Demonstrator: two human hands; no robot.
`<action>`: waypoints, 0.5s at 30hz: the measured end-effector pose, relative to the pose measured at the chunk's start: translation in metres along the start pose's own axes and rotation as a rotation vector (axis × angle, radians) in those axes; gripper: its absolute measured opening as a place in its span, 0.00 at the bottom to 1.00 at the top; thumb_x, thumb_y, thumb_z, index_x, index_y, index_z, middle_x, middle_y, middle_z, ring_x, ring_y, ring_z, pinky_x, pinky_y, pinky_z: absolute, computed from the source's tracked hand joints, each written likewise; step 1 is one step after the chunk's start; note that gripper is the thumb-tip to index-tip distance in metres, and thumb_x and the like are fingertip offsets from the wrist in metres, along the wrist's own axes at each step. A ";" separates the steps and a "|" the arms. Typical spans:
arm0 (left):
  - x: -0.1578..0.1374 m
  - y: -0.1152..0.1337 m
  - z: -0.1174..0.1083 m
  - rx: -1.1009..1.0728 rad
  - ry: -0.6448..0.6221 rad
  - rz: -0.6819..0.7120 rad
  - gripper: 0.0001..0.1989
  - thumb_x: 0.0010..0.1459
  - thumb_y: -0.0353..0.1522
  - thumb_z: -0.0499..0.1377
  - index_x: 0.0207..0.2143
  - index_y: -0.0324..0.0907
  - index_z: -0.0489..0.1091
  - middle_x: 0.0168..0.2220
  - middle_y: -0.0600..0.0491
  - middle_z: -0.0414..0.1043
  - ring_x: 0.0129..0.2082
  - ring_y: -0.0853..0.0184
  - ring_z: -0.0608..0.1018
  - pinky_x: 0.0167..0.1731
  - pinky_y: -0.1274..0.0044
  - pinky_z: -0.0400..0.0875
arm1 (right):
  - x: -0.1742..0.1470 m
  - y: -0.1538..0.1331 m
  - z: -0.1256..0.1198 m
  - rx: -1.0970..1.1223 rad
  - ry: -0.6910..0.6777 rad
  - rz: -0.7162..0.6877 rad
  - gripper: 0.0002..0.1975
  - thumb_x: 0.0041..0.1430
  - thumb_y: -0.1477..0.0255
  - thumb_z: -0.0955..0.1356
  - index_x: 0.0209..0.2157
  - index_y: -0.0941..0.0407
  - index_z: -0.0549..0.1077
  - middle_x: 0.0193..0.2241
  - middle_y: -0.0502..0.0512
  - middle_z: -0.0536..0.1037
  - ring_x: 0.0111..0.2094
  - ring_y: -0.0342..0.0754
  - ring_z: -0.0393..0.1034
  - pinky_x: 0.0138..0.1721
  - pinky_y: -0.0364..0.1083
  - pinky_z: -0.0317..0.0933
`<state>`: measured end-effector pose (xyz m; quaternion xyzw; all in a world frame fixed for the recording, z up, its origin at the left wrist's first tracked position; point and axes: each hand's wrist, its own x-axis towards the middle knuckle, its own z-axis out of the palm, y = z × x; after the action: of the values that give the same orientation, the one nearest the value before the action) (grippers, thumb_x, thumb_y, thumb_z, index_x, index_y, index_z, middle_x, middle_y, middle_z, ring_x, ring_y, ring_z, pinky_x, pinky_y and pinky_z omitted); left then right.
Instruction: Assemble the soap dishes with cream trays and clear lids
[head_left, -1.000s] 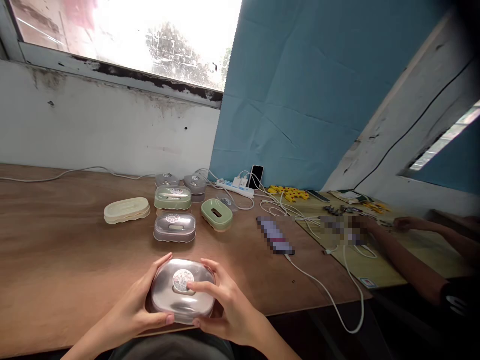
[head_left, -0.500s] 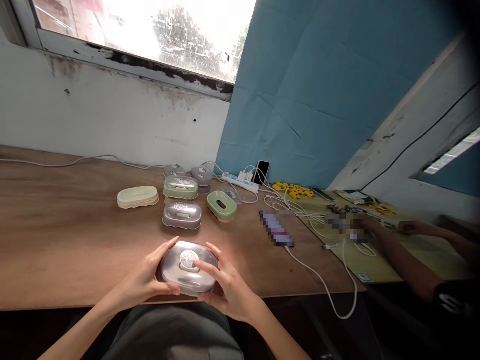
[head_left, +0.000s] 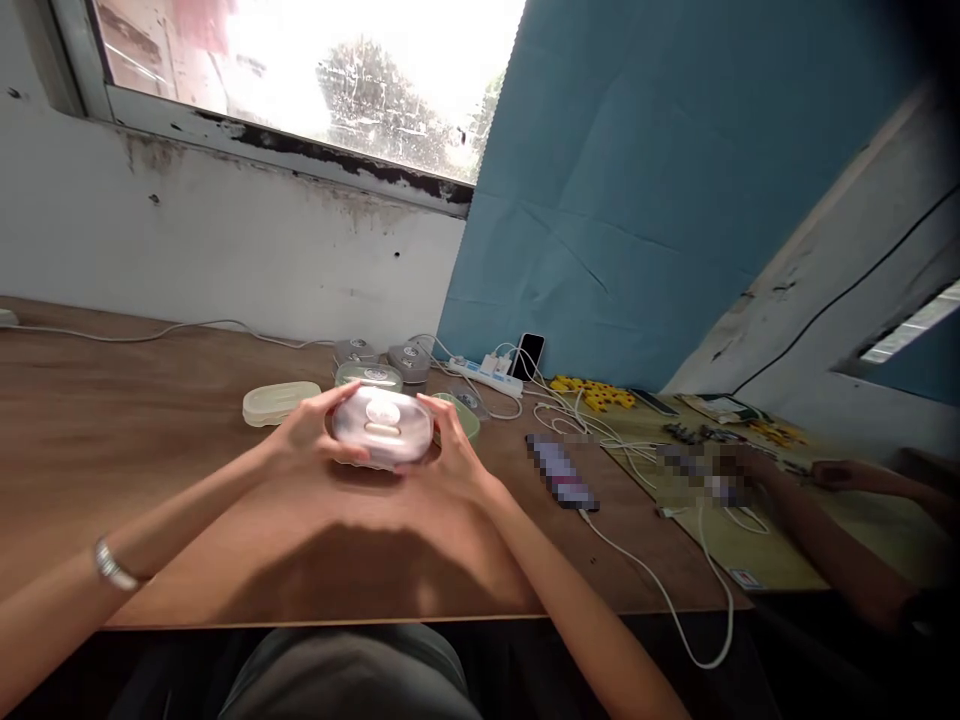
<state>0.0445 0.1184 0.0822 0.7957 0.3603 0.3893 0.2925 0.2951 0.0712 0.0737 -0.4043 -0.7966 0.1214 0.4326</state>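
Observation:
Between my two hands is an oval plastic box (head_left: pixel 409 425) with a clear lid and a round white sticker. My left hand (head_left: pixel 311 435) grips its left end, and my right hand (head_left: pixel 454 445) closes on its right end. Right behind it stands a green box (head_left: pixel 369 375) with a clear lid, partly covered. A green oval piece (head_left: pixel 466 420) shows beside my right fingers. To the left of my left hand lie cream oval parts (head_left: pixel 281 400), apparently stacked. I cannot tell whether the held box touches anything beneath it.
Two greyish boxes (head_left: pixel 410 360) stand at the wall near a white power strip (head_left: pixel 486 378). A phone (head_left: pixel 529 357) leans there; another phone (head_left: pixel 562 472) lies charging on the table. White cables (head_left: pixel 630 560) loop over the edge. At right, a co-worker's arms (head_left: pixel 825 540) reach across a yellowish mat.
Both hands have carried the oval box forward, from the table's near edge to the group of boxes. The greyish box that stood there is now hidden. The view has shifted slightly.

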 end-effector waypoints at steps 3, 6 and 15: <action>0.029 -0.021 -0.006 0.038 -0.008 -0.014 0.55 0.35 0.49 0.70 0.62 0.35 0.56 0.57 0.38 0.66 0.54 0.48 0.71 0.54 0.61 0.66 | 0.031 0.020 0.005 0.024 -0.025 0.056 0.46 0.39 0.62 0.78 0.58 0.55 0.58 0.53 0.62 0.64 0.55 0.59 0.62 0.56 0.57 0.59; 0.033 -0.040 0.002 0.087 -0.021 -0.019 0.52 0.39 0.52 0.66 0.62 0.37 0.55 0.57 0.38 0.65 0.55 0.48 0.70 0.53 0.62 0.66 | 0.037 0.033 0.017 0.013 -0.075 0.078 0.45 0.39 0.64 0.78 0.58 0.57 0.59 0.54 0.63 0.65 0.56 0.58 0.62 0.57 0.56 0.58; 0.022 -0.048 -0.027 0.395 0.169 -0.094 0.44 0.57 0.55 0.46 0.64 0.33 0.46 0.63 0.38 0.47 0.64 0.47 0.51 0.62 0.57 0.43 | 0.016 0.047 -0.011 -0.158 0.052 0.168 0.38 0.56 0.60 0.69 0.63 0.55 0.50 0.61 0.62 0.59 0.63 0.53 0.53 0.63 0.53 0.50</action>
<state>0.0150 0.1679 0.0698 0.7844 0.4895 0.3625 0.1173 0.3246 0.1116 0.0641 -0.5055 -0.7555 0.0834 0.4083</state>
